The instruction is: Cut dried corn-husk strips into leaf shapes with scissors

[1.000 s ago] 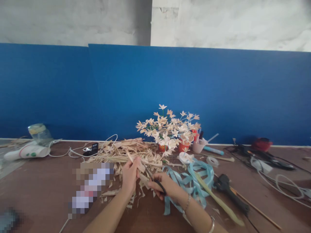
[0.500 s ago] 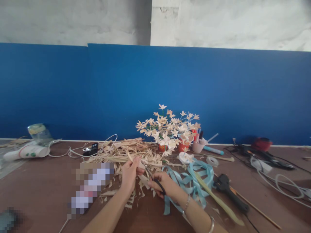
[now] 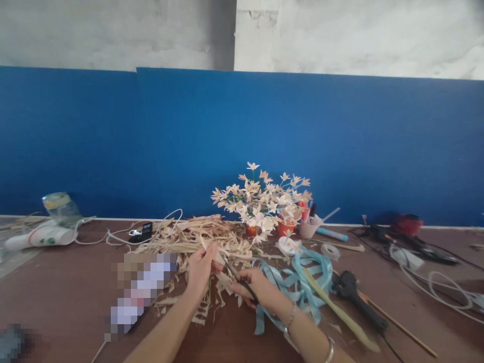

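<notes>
Hands barely shifted: left hand (image 3: 200, 269) pinches husk strip (image 3: 218, 262), right hand (image 3: 254, 288) grips scissors (image 3: 237, 277).

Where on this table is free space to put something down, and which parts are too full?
Bare table shows at the near left, between the white cable and the blurred patch. The middle is crowded: husk pile, both hands, blue ribbon. Glue gun and cords fill the right.

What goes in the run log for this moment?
left hand: holds dried leaf strip | right hand: scissors at strip | table: leaf pile, ribbon
</notes>
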Demonstrator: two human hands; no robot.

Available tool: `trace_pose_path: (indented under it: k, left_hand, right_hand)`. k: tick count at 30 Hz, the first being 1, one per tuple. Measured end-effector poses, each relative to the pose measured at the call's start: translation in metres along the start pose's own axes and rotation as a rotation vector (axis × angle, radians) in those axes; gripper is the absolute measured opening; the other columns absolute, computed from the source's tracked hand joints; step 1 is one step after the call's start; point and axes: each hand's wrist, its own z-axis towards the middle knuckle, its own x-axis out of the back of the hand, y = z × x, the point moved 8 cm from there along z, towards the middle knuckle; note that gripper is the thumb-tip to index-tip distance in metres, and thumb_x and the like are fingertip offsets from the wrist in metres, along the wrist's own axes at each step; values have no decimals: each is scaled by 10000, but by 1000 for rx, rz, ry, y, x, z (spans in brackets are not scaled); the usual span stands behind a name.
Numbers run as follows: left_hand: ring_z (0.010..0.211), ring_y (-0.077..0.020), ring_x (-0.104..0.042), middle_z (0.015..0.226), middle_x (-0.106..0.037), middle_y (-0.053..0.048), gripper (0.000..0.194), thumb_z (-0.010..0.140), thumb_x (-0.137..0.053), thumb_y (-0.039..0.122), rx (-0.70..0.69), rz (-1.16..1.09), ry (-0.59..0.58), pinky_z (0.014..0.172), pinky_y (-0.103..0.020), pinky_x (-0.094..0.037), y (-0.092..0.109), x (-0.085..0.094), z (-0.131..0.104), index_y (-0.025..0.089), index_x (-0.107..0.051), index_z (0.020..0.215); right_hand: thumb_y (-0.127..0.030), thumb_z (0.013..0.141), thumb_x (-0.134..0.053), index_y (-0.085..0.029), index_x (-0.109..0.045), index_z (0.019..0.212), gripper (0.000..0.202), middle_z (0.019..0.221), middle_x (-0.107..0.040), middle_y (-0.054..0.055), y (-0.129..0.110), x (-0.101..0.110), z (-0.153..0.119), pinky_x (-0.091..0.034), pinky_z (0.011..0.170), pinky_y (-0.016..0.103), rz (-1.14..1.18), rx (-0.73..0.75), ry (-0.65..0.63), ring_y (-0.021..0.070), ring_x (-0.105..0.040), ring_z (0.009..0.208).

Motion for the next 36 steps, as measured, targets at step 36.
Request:
trace_pose_path:
  k: [36]
  left_hand:
    - [265, -118, -434, 298, -480, 23, 384, 641, -615, 546, -32, 213, -287, 312, -191, -240, -4, -13, 8, 166, -613, 585]
  right_hand:
    - [-439, 683, -593, -158, -556, 629, 288, 439, -433, -58, 2, 16, -10, -250, 333, 168, -199, -42, -173, 47, -338, 338]
